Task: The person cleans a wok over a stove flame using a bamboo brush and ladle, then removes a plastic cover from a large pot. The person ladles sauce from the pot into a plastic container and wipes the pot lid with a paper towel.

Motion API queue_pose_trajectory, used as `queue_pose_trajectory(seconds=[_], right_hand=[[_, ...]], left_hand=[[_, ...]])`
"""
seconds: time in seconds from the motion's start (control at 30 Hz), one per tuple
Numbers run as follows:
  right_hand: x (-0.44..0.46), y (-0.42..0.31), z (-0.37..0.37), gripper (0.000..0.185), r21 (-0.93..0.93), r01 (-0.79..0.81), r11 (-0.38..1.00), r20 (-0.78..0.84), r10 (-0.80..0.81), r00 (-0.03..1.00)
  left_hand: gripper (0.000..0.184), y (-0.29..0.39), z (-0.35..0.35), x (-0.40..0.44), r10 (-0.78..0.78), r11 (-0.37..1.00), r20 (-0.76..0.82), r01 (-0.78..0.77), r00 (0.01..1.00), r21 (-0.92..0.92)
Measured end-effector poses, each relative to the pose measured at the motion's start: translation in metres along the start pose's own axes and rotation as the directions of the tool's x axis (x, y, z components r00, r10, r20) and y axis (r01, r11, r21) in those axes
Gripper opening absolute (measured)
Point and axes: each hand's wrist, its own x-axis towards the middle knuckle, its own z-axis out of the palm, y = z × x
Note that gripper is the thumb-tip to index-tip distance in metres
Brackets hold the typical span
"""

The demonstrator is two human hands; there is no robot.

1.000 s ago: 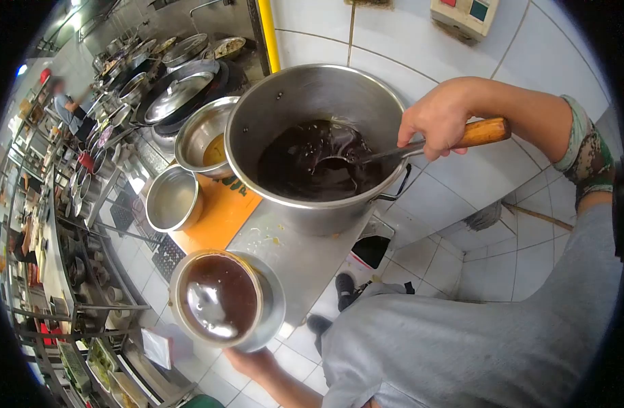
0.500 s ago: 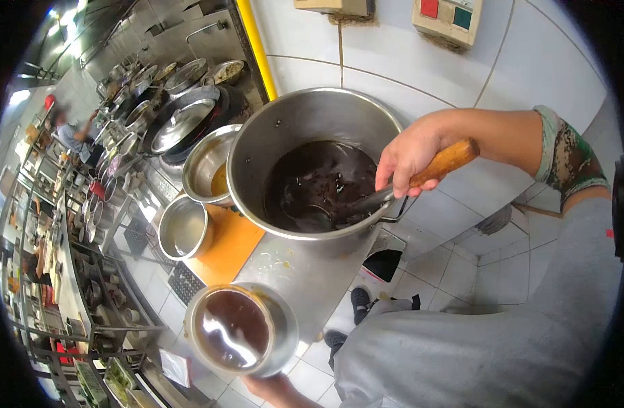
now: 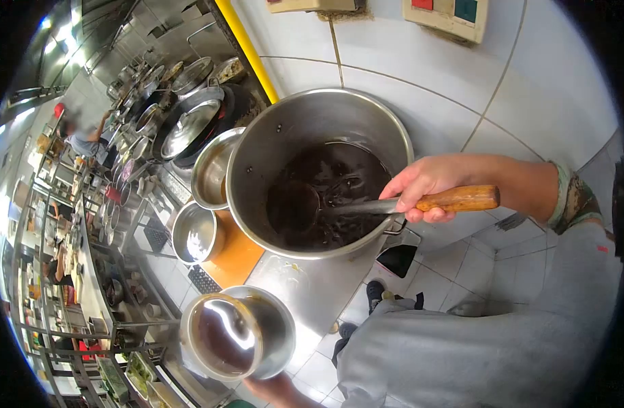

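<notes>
My right hand (image 3: 428, 187) is closed around a ladle (image 3: 366, 207) with a metal shaft and a wooden handle. Its round bowl dips into dark brown liquid inside a large steel stockpot (image 3: 257, 166). At the bottom of the view, my left hand (image 3: 274, 389) supports a metal bowl (image 3: 281, 333) from below, its fingers mostly hidden. A round tub (image 3: 220, 340) with a tan rim and brown liquid overlaps that bowl; whether it sits inside cannot be made out.
Two steel bowls (image 3: 198, 234) stand left of the pot, by an orange board (image 3: 238, 255) on the metal counter (image 3: 291, 279). Lidded woks (image 3: 191, 129) line the stove beyond. A tiled wall (image 3: 421, 81) rises behind the pot. Another person (image 3: 87, 139) stands far left.
The ladle has swung to a flatter angle, its bowl now toward the left side of the liquid. My right hand has shifted right and down; the tub appears more tilted.
</notes>
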Motion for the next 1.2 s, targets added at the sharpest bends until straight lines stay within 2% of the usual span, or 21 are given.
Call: queue_pose_trajectory(seconds=[0.07, 0.13, 0.17, 0.23, 0.27, 0.33, 0.47, 0.53, 0.57, 0.63, 0.73, 0.8, 0.83, 0.87, 0.9, 0.97, 1.0, 1.03, 1.1, 1.17, 1.2], right_hand=[[-0.005, 0.005, 0.000, 0.055, 0.046, 0.023, 0.999, 0.005, -0.023, 1.000], [-0.008, 0.013, -0.004, 0.053, 0.093, 0.045, 0.995, 0.011, -0.046, 0.999], [-0.006, 0.019, -0.008, 0.056, 0.169, 0.072, 0.983, 0.094, -0.088, 0.992], [-0.006, 0.028, -0.010, 0.059, 0.242, 0.097, 0.966, 0.175, -0.142, 0.974], [-0.006, 0.031, -0.010, 0.059, 0.281, 0.106, 0.954, 0.158, -0.155, 0.975], [-0.009, 0.034, -0.004, 0.059, 0.317, 0.119, 0.941, 0.143, -0.171, 0.975], [-0.017, 0.038, 0.008, 0.050, 0.426, 0.147, 0.893, 0.085, -0.201, 0.976], [-0.018, 0.043, 0.011, 0.050, 0.467, 0.152, 0.871, 0.085, -0.216, 0.973], [-0.018, 0.046, 0.012, 0.049, 0.509, 0.160, 0.846, 0.088, -0.236, 0.968], [-0.017, 0.052, 0.016, 0.048, 0.546, 0.171, 0.820, 0.086, -0.257, 0.963], [-0.012, 0.061, 0.022, 0.047, 0.616, 0.178, 0.767, 0.118, -0.313, 0.943], [-0.011, 0.065, 0.027, 0.046, 0.699, 0.159, 0.697, 0.162, -0.371, 0.914], [-0.013, 0.066, 0.030, 0.046, 0.699, 0.164, 0.696, 0.158, -0.374, 0.914], [-0.014, 0.065, 0.034, 0.045, 0.685, 0.185, 0.705, 0.143, -0.379, 0.914], [-0.016, 0.064, 0.038, 0.045, 0.669, 0.206, 0.715, 0.130, -0.385, 0.914], [-0.025, 0.057, 0.050, 0.045, 0.571, 0.256, 0.780, 0.062, -0.351, 0.934], [-0.031, 0.053, 0.056, 0.045, 0.466, 0.287, 0.837, -0.010, -0.320, 0.947], [-0.036, 0.049, 0.062, 0.045, 0.460, 0.281, 0.842, -0.005, -0.314, 0.949], [-0.042, 0.042, 0.074, 0.046, 0.239, 0.318, 0.918, -0.150, -0.288, 0.946], [-0.049, 0.038, 0.081, 0.048, 0.186, 0.319, 0.929, -0.175, -0.288, 0.941], [-0.052, 0.037, 0.084, 0.049, 0.192, 0.324, 0.926, -0.208, -0.285, 0.936]], left_hand=[[0.054, -0.003, -0.001, 0.004, -0.016, 1.000, -0.020, 0.016, 1.000, -0.025], [0.055, 0.007, 0.007, 0.005, -0.174, 0.876, 0.040, 0.173, 0.984, -0.450], [0.055, 0.011, 0.011, 0.004, -0.167, 0.877, 0.041, 0.167, 0.985, -0.451], [0.046, 0.017, 0.018, -0.001, 0.020, 0.991, 0.004, -0.020, 1.000, -0.130], [0.046, 0.017, 0.018, 0.001, 0.026, 0.991, 0.001, -0.025, 1.000, -0.134], [0.056, 0.021, 0.020, 0.004, -0.137, 0.891, 0.090, 0.163, 0.986, -0.425], [0.047, 0.039, 0.037, -0.002, -0.186, 0.885, 0.035, 0.183, 0.982, -0.429], [0.047, 0.022, 0.033, 0.004, 0.023, 0.984, 0.079, -0.009, 0.997, -0.175], [0.047, 0.014, 0.030, 0.009, 0.023, 0.984, 0.081, -0.008, 0.996, -0.180], [0.045, 0.006, 0.027, 0.019, -0.181, 0.849, 0.126, 0.220, 0.975, -0.481], [0.042, 0.003, 0.029, 0.024, -0.170, 0.830, 0.212, 0.256, 0.962, -0.496], [0.041, 0.002, 0.033, 0.028, -0.196, 0.840, 0.203, 0.271, 0.959, -0.469], [0.041, 0.000, 0.033, 0.029, -0.224, 0.853, 0.192, 0.288, 0.955, -0.436], [0.042, -0.010, 0.032, 0.033, -0.108, 0.970, 0.186, 0.145, 0.977, -0.196], [0.042, -0.010, 0.035, 0.035, -0.106, 0.969, 0.188, 0.144, 0.977, -0.201], [0.042, -0.008, 0.042, 0.040, -0.234, 0.769, 0.294, 0.361, 0.927, -0.527], [0.042, 0.003, 0.050, 0.036, -0.300, 0.766, 0.250, 0.389, 0.921, -0.512], [0.045, -0.004, 0.050, 0.043, -0.170, 0.790, 0.362, 0.346, 0.917, -0.507], [0.047, -0.005, 0.057, 0.045, -0.206, 0.785, 0.401, 0.396, 0.893, -0.477], [0.049, -0.031, 0.061, 0.062, -0.167, 0.819, 0.438, 0.371, 0.883, -0.437], [0.050, -0.023, 0.067, 0.059, -0.212, 0.800, 0.414, 0.401, 0.885, -0.448]])
